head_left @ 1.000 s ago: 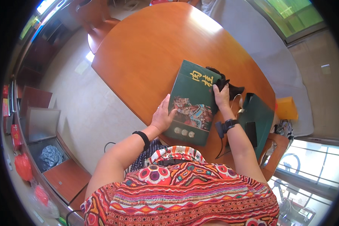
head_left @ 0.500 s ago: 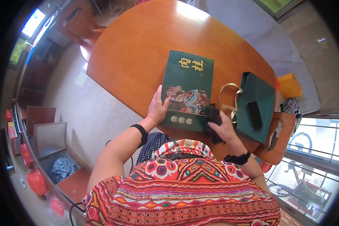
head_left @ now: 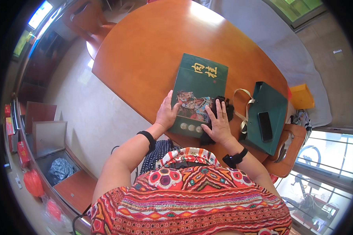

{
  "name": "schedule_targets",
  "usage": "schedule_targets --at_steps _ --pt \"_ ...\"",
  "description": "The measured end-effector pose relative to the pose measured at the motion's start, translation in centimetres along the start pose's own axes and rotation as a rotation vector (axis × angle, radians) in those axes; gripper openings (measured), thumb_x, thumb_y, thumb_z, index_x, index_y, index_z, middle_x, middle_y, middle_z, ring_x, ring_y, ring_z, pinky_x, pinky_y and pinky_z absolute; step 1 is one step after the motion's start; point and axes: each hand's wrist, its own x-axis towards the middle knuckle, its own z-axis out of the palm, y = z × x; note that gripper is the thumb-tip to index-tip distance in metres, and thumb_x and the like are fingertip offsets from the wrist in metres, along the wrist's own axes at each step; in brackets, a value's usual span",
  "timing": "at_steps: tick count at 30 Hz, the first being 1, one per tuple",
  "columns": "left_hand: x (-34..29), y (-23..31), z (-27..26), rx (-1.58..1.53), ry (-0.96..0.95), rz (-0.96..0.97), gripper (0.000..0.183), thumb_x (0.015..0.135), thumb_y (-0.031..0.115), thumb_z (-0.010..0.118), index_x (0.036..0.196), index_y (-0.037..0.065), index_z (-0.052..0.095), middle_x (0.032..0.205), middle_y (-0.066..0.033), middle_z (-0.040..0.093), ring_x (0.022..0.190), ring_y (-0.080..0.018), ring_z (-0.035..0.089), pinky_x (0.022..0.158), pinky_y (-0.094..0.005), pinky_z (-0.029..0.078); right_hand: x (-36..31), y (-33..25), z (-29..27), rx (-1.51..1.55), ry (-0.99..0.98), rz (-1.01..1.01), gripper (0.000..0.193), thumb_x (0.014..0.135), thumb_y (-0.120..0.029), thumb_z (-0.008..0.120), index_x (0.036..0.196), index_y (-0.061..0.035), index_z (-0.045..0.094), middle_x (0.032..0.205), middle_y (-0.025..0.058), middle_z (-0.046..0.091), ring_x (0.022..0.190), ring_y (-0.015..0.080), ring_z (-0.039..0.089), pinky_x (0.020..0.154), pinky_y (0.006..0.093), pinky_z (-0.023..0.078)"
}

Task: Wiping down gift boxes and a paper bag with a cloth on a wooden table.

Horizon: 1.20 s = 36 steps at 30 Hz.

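A green box (head_left: 197, 88) is touched by left hand (head_left: 167, 114) and right hand (head_left: 220, 127), both splayed. Plastic (head_left: 62, 170) is held in a cabinet (head_left: 75, 191).

Two large gold brush-style characters (head_left: 211, 72) stand side by side on the green box (head_left: 200, 89), toward its twelve o'clock. Just off them, at five o'clock, is a small red seal-like mark (head_left: 214, 82), too small to read. Between the box's six and seven o'clock runs a row of three pale discs (head_left: 191, 127); any lettering on them is too small to make out.
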Motion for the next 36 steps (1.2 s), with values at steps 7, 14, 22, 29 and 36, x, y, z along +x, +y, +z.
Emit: schedule_targets --at_steps 7,14,22,29,36 --pt "0.2 1.6 0.1 -0.015 -0.004 0.032 0.068 0.095 0.035 0.057 0.147 0.001 0.03 0.143 -0.0236 0.043 0.131 -0.0393 0.043 0.108 -0.0432 0.036 6.4 1.5 -0.1 -0.178 0.097 0.055 0.071 0.084 -0.05 0.063 0.145 -0.0215 0.041 0.155 0.0251 0.017 0.141 0.0488 0.017 0.108 0.0695 0.017" --pt "0.6 0.3 0.3 -0.027 -0.009 0.053 0.067 0.095 0.035 0.057 0.148 0.003 0.03 0.143 -0.0232 0.043 0.131 -0.0385 0.042 0.108 -0.0433 0.036 17.7 3.1 1.9 -0.236 0.132 0.147 0.075 0.086 -0.058 0.058 0.148 -0.0206 0.037 0.156 0.0251 0.019 0.143 0.0471 0.018 0.112 0.0656 0.014" --pt "0.3 1.0 0.3 -0.004 -0.032 0.028 0.067 0.096 0.033 0.056 0.15 0.005 0.027 0.144 -0.0226 0.042 0.132 -0.039 0.041 0.109 -0.0439 0.035 21.9 0.2 1.6 -0.181 0.054 -0.087 0.079 0.085 -0.057 0.059 0.149 -0.0179 0.034 0.155 0.0163 0.03 0.145 0.0345 0.025 0.116 0.0557 0.017" --pt "0.2 0.2 0.0 0.002 -0.004 0.019 0.062 0.098 0.028 0.053 0.149 0.004 0.028 0.146 -0.024 0.04 0.134 -0.0393 0.04 0.11 -0.0426 0.034 15.4 -2.1 1.8 0.047 0.062 -0.399 0.073 0.087 -0.048 0.06 0.147 -0.0133 0.036 0.153 0.015 0.034 0.141 0.0311 0.033 0.115 0.0513 0.022" --pt "1.7 0.7 2.4 -0.021 -0.002 0.057 0.06 0.099 0.031 0.052 0.148 0.003 0.03 0.145 -0.0239 0.041 0.133 -0.0385 0.042 0.109 -0.0416 0.036 8.8 1.9 0.9 0.038 0.042 -0.375 0.062 0.084 -0.032 0.063 0.14 -0.0116 0.046 0.149 0.0127 0.039 0.137 0.0305 0.037 0.114 0.0477 0.026"
